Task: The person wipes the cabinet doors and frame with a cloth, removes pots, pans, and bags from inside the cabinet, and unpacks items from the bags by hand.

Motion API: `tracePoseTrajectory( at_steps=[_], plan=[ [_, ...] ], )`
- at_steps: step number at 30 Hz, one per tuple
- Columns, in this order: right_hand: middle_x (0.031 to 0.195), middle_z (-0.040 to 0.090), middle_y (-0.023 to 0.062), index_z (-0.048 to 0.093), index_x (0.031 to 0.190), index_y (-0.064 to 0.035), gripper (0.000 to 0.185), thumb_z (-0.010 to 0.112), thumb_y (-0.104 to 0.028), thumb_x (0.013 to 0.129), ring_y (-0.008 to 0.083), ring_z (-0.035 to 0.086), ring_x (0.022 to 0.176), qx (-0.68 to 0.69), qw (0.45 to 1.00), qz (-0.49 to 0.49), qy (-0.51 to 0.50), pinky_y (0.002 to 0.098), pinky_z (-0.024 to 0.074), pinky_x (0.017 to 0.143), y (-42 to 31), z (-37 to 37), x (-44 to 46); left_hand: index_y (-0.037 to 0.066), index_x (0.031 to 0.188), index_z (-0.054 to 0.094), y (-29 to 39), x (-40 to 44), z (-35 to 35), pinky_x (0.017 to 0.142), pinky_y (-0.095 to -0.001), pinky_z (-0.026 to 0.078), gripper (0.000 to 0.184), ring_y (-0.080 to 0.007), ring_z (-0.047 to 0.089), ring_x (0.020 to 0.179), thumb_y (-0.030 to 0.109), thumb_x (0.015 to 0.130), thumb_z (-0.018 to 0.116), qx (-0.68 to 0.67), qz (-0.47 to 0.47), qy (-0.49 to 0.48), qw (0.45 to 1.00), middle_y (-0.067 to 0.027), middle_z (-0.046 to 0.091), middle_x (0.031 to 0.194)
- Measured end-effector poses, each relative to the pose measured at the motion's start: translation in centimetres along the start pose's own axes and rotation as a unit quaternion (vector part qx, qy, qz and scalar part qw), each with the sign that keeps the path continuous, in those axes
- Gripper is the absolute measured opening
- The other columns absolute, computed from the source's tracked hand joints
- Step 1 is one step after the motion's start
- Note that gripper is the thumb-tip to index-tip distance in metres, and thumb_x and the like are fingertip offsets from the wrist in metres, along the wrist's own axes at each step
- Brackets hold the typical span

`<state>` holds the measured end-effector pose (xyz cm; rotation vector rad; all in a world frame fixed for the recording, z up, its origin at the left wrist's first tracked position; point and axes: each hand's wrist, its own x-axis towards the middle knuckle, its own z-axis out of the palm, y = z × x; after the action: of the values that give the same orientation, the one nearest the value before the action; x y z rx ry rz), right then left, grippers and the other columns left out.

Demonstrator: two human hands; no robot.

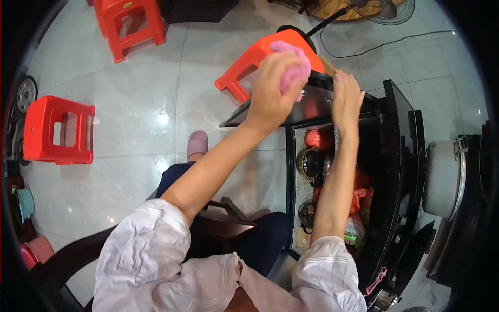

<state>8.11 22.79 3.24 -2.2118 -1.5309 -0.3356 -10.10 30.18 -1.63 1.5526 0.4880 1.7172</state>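
My left hand (pixel 271 96) is closed around a bunched pink cloth (pixel 295 70), held up over the top edge of an open dark, glossy cabinet door (pixel 314 99). Fingers stretched out, my right hand (pixel 346 101) lies at the top edge near that door, to the right of the cloth. Below the right forearm is the open black cabinet (pixel 291 182). Inside it I see a dark pot with a gold-coloured rim (pixel 310 163), a red bag (pixel 313 138) and several other bagged items, partly hidden by the forearm.
An orange stool (pixel 234 73) stands just behind the door; two others (pixel 136 26), (pixel 60 130) are to the left. A fan (pixel 387 10) with a cable is at the top right. A large metal pot (pixel 442 179) sits right of the cabinet. A wooden chair arm (pixel 78 249) is at lower left.
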Motion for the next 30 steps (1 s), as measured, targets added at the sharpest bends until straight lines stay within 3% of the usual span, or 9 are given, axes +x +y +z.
tracePoseTrajectory(
  at_steps=[1,5,11,15,18,20,21,23,30],
  plan=[
    [0.130,0.056,0.0113,0.059,0.122,-0.0083,0.044,0.038,-0.041,0.102,0.0333,0.039,0.133,0.016,0.999,-0.015,0.030,0.0591,0.0090,0.113,0.4,0.6,-0.2,0.008,0.099,0.063,-0.1,-1.0,0.3,0.097,-0.0453,0.040,0.023,-0.0358,0.050,0.112,0.001,0.078,0.067,0.073,0.050,-0.038,0.995,-0.0138,0.056,0.122],
    [0.124,0.057,0.0099,0.059,0.116,-0.0082,0.039,0.037,-0.038,0.102,0.0317,0.040,0.131,0.033,0.995,-0.028,0.087,0.0574,0.0073,0.114,0.0,1.5,-1.3,0.013,0.096,0.064,-4.0,-3.8,0.2,0.093,-0.0466,0.042,0.028,-0.0355,0.051,0.109,-0.001,0.072,0.068,0.170,0.133,-0.045,0.975,-0.0122,0.057,0.117],
    [0.126,0.055,0.0133,0.058,0.116,-0.0058,0.041,0.041,-0.040,0.101,0.0343,0.038,0.132,0.039,0.993,-0.032,0.106,0.0585,0.0077,0.114,0.1,1.6,-1.3,0.010,0.099,0.061,-7.9,-8.0,-2.1,0.093,-0.0435,0.043,0.026,-0.0351,0.053,0.108,-0.002,0.077,0.065,0.129,0.025,-0.101,0.986,-0.0144,0.058,0.113],
    [0.124,0.055,0.0126,0.058,0.114,-0.0060,0.039,0.044,-0.039,0.099,0.0340,0.038,0.132,0.043,0.992,-0.028,0.117,0.0597,0.0083,0.114,0.5,1.9,-1.4,0.008,0.101,0.058,-5.7,-7.2,-2.2,0.078,-0.0308,0.045,0.015,-0.0213,0.058,0.095,0.002,0.088,0.061,-0.046,-0.200,-0.016,0.979,-0.0097,0.060,0.105],
    [0.123,0.055,0.0119,0.059,0.113,-0.0061,0.038,0.045,-0.039,0.099,0.0335,0.037,0.132,0.052,0.992,-0.022,0.113,0.0595,0.0084,0.114,0.1,1.2,-1.9,0.008,0.103,0.057,2.4,-1.6,-1.5,0.062,-0.0212,0.048,0.009,-0.0091,0.060,0.082,0.007,0.094,0.059,-0.145,-0.195,-0.002,0.970,-0.0017,0.062,0.107],
    [0.124,0.055,0.0117,0.058,0.114,-0.0069,0.037,0.046,-0.038,0.098,0.0333,0.037,0.133,0.060,0.992,-0.021,0.111,0.0590,0.0083,0.115,0.3,1.1,-2.2,0.007,0.102,0.058,4.8,1.3,-0.4,0.069,-0.0266,0.051,0.014,-0.0130,0.062,0.086,0.005,0.089,0.063,-0.135,-0.166,-0.122,0.969,-0.0035,0.063,0.107],
    [0.124,0.055,0.0118,0.058,0.114,-0.0071,0.037,0.045,-0.038,0.098,0.0333,0.036,0.133,0.059,0.991,-0.025,0.114,0.0589,0.0082,0.115,0.5,1.1,-2.4,0.007,0.101,0.059,4.7,1.7,0.3,0.074,-0.0295,0.051,0.016,-0.0156,0.062,0.091,0.006,0.086,0.064,0.016,-0.026,-0.196,0.980,-0.0048,0.063,0.108],
    [0.128,0.053,0.0120,0.057,0.121,-0.0081,0.039,0.044,-0.038,0.098,0.0332,0.036,0.134,0.066,0.988,-0.044,0.135,0.0587,0.0079,0.115,0.9,1.0,-2.6,0.008,0.099,0.061,4.1,2.4,1.6,0.085,-0.0353,0.050,0.019,-0.0209,0.062,0.099,0.008,0.080,0.065,0.305,0.260,-0.300,0.866,-0.0073,0.063,0.112],
    [0.149,0.036,0.0180,0.038,0.144,-0.0026,0.056,0.037,-0.039,0.101,0.0337,0.023,0.143,0.114,0.988,0.005,0.103,0.0485,0.0109,0.118,3.4,0.1,-4.1,0.007,0.101,0.063,5.9,2.0,0.4,0.095,-0.0384,0.046,0.023,-0.0242,0.058,0.109,0.011,0.078,0.060,0.338,0.361,-0.326,0.806,-0.0080,0.062,0.118]
  ],
)
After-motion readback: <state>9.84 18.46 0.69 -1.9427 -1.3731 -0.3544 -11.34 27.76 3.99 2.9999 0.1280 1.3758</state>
